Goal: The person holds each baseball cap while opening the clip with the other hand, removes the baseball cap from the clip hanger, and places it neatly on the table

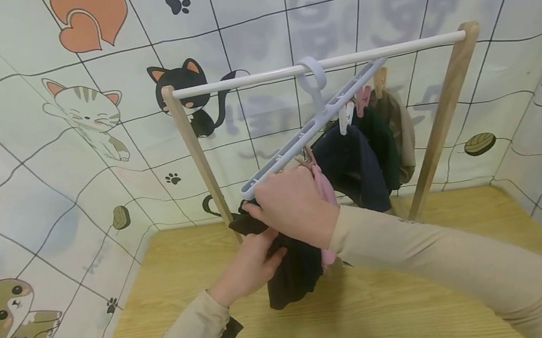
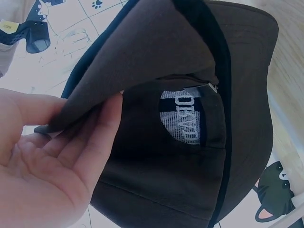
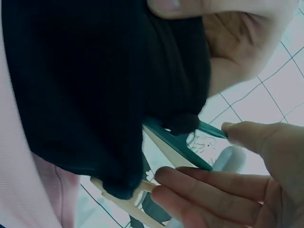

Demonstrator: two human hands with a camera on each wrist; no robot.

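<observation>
A dark brown cap (image 1: 291, 276) hangs below the near end of a pale grey-blue hanger (image 1: 300, 135). My left hand (image 1: 249, 265) grips the cap's edge between thumb and fingers; in the left wrist view, white lettering (image 2: 185, 116) shows through the back opening. Over the hanger's end, my right hand (image 1: 289, 202) hides part of it. There, in the right wrist view, that hand pinches a dark green clothespin (image 3: 180, 148) by its ends, close to the cap fabric. Beside it a beige clothespin (image 3: 124, 194) runs near the fingertips.
The hanger hooks on a white rod (image 1: 245, 81) between wooden posts (image 1: 442, 116). Further along it hang a pink cap (image 1: 325, 187), a navy cap (image 1: 345, 150), a dark green cap (image 1: 385, 141) and a beige-brown cap (image 1: 401, 129), with clothespins above. Below lies a wooden tabletop (image 1: 406, 302).
</observation>
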